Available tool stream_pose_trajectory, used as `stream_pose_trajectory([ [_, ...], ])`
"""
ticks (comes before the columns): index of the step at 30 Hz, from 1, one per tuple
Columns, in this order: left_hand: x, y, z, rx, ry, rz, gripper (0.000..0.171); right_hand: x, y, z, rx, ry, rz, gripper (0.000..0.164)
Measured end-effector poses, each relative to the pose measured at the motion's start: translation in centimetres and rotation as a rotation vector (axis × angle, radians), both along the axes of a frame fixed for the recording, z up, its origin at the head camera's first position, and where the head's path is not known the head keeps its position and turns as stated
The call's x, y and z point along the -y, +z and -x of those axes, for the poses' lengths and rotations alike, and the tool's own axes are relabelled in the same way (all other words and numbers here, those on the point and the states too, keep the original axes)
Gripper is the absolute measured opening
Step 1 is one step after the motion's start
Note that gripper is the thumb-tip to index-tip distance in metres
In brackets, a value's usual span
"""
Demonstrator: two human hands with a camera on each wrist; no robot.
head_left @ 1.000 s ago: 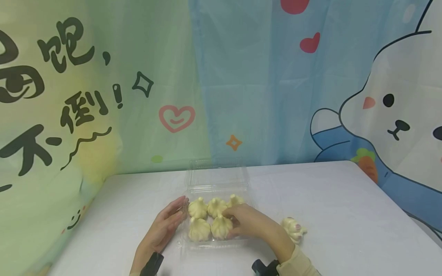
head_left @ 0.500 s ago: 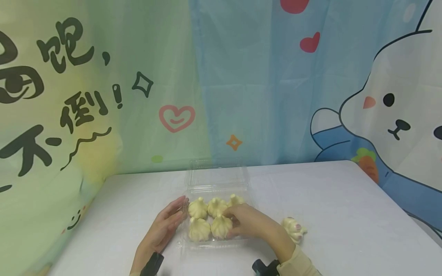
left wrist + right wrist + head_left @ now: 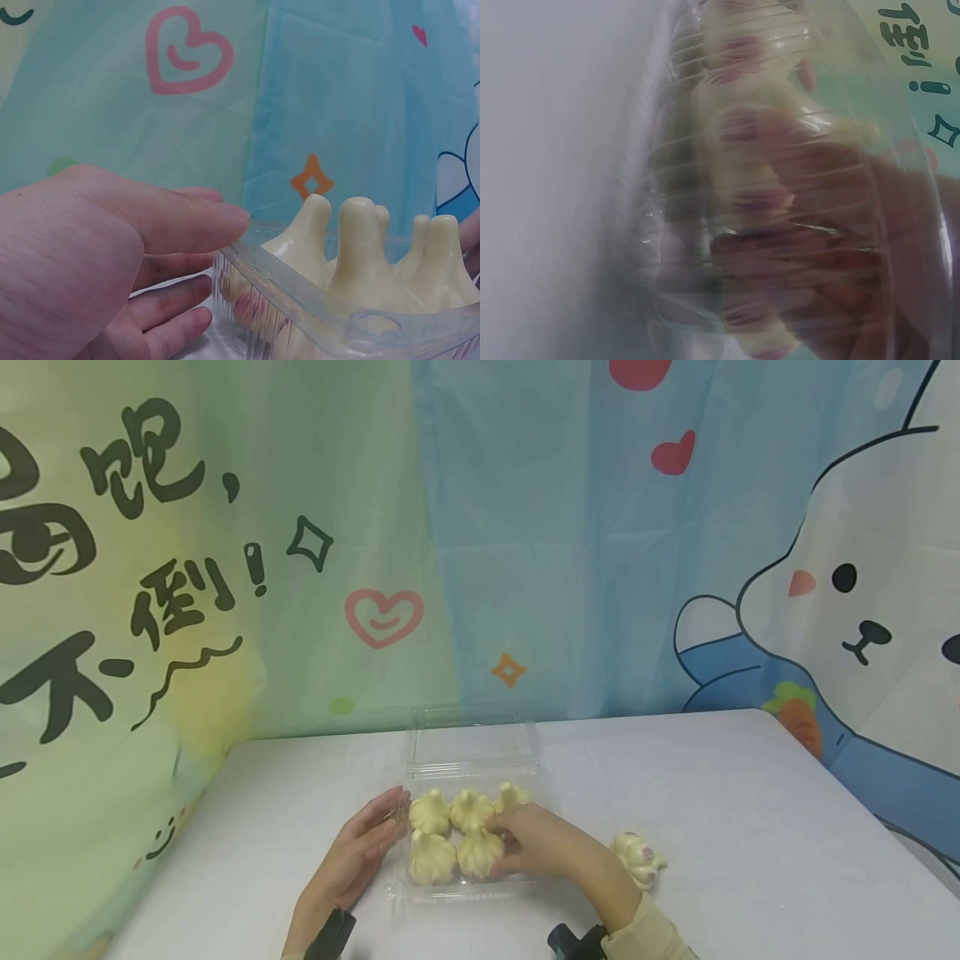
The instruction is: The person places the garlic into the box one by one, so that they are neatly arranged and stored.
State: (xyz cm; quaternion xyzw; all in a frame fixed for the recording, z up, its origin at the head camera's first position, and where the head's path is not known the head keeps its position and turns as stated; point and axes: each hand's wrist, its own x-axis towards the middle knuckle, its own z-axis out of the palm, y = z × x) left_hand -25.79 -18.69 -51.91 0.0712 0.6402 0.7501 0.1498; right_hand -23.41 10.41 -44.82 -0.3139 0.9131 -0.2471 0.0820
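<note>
A clear plastic container (image 3: 435, 892) holds several pale garlic bulbs (image 3: 432, 860) standing stem up in two rows. My left hand (image 3: 358, 850) rests against its left side. In the left wrist view, the thumb lies at the container's rim (image 3: 300, 300) and the relaxed fingers stay outside the wall. Inside the container, my right hand (image 3: 536, 842) holds the front-row garlic bulb (image 3: 480, 853) between thumb and fingers. Through the ribbed wall, the right wrist view shows the fingers (image 3: 810, 172) around a bulb with purple patches. The right hand partly hides the back right bulb (image 3: 512, 795).
Another garlic bulb (image 3: 637, 858) lies on its side on the white table (image 3: 720, 793), close to my right forearm. The container's clear lid (image 3: 472, 745) stands open at the back. Behind the table hangs a printed curtain (image 3: 517, 527).
</note>
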Motion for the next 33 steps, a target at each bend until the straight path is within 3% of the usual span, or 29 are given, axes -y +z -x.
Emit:
stream_pose_trajectory([
  [33,-0.18,0.36,-0.10,0.023,0.017,-0.029,0.052,-0.15,0.09,-0.01,-0.091,0.037,-0.043,0.051],
])
